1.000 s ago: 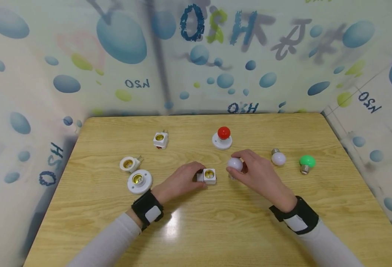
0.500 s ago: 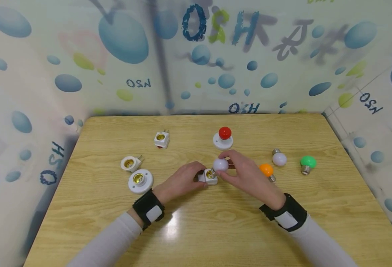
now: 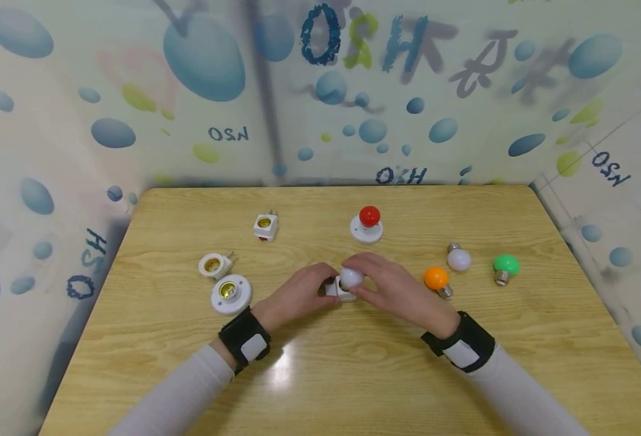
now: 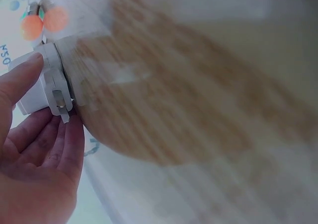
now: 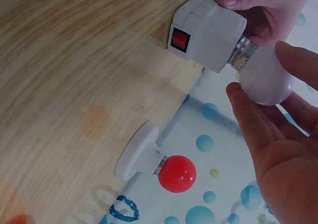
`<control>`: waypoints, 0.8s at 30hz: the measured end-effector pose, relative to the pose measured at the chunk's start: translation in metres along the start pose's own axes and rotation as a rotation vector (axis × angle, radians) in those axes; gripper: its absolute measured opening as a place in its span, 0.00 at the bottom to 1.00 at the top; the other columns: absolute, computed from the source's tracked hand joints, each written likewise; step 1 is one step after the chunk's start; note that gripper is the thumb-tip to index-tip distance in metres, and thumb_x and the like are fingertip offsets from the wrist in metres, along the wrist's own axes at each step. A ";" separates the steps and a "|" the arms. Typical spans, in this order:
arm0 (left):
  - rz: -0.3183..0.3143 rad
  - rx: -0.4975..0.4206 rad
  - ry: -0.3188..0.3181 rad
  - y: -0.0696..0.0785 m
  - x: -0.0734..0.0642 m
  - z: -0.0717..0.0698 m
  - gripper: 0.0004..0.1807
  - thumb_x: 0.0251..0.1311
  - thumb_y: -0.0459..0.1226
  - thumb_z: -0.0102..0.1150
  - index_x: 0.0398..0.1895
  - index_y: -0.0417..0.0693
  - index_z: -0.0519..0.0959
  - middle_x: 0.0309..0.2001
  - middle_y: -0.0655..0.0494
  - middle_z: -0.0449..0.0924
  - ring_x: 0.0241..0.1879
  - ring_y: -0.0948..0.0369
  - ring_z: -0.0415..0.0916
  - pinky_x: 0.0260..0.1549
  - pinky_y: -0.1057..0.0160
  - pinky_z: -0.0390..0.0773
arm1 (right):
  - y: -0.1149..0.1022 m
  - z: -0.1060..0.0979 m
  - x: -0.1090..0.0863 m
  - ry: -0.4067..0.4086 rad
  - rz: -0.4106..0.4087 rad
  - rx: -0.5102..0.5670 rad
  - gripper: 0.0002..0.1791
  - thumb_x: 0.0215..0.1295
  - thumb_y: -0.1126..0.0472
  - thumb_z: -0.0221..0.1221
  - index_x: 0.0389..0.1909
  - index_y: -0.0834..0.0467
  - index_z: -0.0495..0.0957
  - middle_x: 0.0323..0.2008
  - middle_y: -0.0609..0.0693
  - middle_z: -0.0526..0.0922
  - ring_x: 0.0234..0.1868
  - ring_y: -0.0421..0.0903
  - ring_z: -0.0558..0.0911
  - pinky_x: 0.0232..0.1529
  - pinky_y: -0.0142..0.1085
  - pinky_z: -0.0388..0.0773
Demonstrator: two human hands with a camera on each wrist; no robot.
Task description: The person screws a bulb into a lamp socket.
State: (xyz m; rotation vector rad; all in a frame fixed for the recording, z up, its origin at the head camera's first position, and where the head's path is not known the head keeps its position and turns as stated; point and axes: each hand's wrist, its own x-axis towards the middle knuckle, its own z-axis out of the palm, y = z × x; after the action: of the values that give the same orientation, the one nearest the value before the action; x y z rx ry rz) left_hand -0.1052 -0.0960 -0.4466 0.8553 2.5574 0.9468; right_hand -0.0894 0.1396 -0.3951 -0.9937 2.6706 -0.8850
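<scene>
My left hand (image 3: 301, 292) grips a white square bulb socket (image 5: 211, 33) by its sides, thumb on one face and fingers on the other. A red rocker switch (image 5: 180, 39) shows on the socket's side in the right wrist view. Between the thumb and fingers of my right hand (image 3: 399, 290) is a white light bulb (image 5: 267, 77). The bulb's metal screw base (image 5: 242, 53) stands at the socket's mouth, most of its thread still visible outside. In the left wrist view the plug end of the socket (image 4: 58, 97) faces the camera.
A red bulb (image 3: 369, 216) stands in a round white base behind the hands. An orange bulb (image 3: 436, 278), a white bulb (image 3: 459, 260) and a green bulb (image 3: 506, 264) lie right. Left are a square socket (image 3: 266, 227), a round plug-in socket (image 3: 212, 265) and a round base socket (image 3: 242, 295).
My right hand has moved left with the white bulb, bringing it over the socket and down to its mouth. The orange bulb has come into view. My left hand keeps its hold.
</scene>
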 end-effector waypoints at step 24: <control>-0.016 0.009 0.000 0.002 0.002 0.000 0.20 0.62 0.41 0.73 0.54 0.45 0.80 0.44 0.58 0.81 0.42 0.64 0.76 0.44 0.64 0.79 | -0.005 -0.001 0.004 -0.010 -0.094 -0.212 0.27 0.63 0.54 0.72 0.60 0.59 0.77 0.53 0.53 0.82 0.42 0.44 0.82 0.47 0.37 0.85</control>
State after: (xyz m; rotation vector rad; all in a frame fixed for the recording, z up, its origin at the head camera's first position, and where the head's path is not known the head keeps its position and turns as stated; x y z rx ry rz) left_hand -0.1055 -0.0938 -0.4456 0.8365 2.5658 0.9318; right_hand -0.0901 0.1346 -0.3911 -1.1739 2.7727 -0.6187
